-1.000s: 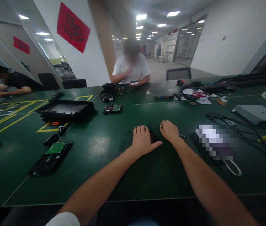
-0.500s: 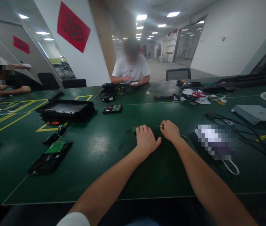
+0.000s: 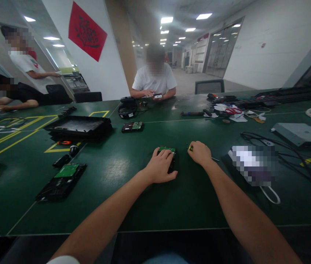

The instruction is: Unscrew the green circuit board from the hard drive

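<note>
In the head view, my left hand [image 3: 159,165] lies over a hard drive [image 3: 173,150] with a green circuit board, flat on the table. Its fingers bend across the drive's top and its thumb is at the near right; the hand hides much of the drive. To the right, my right hand [image 3: 200,152] is closed around a screwdriver [image 3: 191,148] with a yellow and black handle. The thin metal shaft sticks out behind the hand, toward the right. A tiny dark speck, perhaps a screw, lies just beyond the right fingers.
Another drive [image 3: 132,127] sits farther back. At left are an opened black device with a green board [image 3: 66,171] and a black tray [image 3: 100,129]. A pixelated pouch [image 3: 250,165], cables and a grey box [image 3: 301,132] lie right. A person [image 3: 154,79] sits opposite.
My left hand has shifted left and nearer, uncovering more of the drive, which appears slightly turned. My right hand stays nearly still. At far left, a standing person shows more fully.
</note>
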The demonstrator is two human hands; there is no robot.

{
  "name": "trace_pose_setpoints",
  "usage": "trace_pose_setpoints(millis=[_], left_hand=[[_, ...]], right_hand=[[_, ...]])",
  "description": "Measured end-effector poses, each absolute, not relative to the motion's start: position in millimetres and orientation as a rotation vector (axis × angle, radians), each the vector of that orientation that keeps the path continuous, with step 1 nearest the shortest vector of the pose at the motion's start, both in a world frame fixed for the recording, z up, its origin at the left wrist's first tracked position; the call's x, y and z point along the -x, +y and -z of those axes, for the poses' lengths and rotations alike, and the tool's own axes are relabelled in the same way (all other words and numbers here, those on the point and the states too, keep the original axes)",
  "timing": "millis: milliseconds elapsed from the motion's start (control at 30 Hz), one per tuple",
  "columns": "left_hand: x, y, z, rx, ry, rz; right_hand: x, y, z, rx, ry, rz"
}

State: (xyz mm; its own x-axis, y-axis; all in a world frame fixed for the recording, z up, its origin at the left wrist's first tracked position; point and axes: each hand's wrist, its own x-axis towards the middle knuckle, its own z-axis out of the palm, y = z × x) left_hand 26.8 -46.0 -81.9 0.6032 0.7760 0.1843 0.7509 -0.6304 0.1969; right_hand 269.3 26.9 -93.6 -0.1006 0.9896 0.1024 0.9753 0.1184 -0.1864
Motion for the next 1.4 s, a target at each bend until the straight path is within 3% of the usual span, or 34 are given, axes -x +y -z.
trace_pose_setpoints(millis=[433, 633, 867, 1400], left_hand=[[44, -47, 83, -2.561, 1.255, -0.335], [40, -53, 88, -2.498, 1.347, -0.465], [24, -54, 102, -2.390, 1.657, -0.574], [26, -51, 119, -2.480, 1.669, -0.679]], right_hand=[[-254, 19, 90, 1.908, -2.265, -0.129], [-246, 12, 84, 1.799, -2.311, -0.163], [-224, -5, 79, 1.291, -2.468, -0.214], [-218, -3, 90, 1.171, -2.485, -0.234]])
